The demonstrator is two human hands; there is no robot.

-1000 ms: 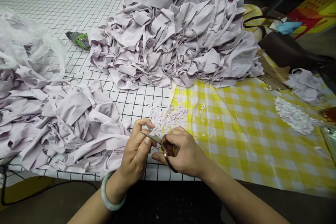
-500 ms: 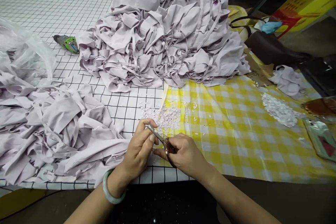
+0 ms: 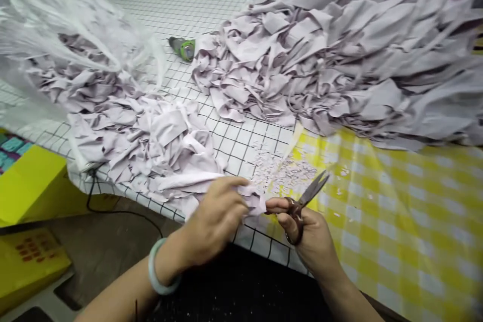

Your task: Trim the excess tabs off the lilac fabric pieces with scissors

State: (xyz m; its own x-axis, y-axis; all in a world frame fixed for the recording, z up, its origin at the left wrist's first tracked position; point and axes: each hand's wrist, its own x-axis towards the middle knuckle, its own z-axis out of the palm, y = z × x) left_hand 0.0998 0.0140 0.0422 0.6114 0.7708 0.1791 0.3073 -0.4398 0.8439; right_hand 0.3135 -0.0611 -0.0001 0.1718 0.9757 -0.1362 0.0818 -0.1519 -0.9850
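Observation:
My right hand (image 3: 309,236) grips a pair of scissors (image 3: 306,197) by the handles, the blades slightly apart and pointing up and right over the yellow checked cloth (image 3: 396,221). My left hand (image 3: 217,216), a pale green bangle (image 3: 158,271) on its wrist, is closed on a piece of lilac fabric (image 3: 249,196) at the near edge of the left heap (image 3: 151,141). The thumb of my right hand touches the same piece. A patch of small fabric snippets (image 3: 279,168) lies just beyond both hands.
A big mound of lilac fabric strips (image 3: 339,55) covers the far right. A clear plastic bag (image 3: 68,35) holds more fabric at the left. A green tool (image 3: 183,48) lies on the white grid-pattern table cover (image 3: 211,10). Yellow boxes (image 3: 33,186) and a black cable (image 3: 113,209) sit below the table's left edge.
The view swung left. My right hand drew the scissors away from my left fingers and turned the blades up and right. My left hand reached left and took hold of fabric from the near heap.

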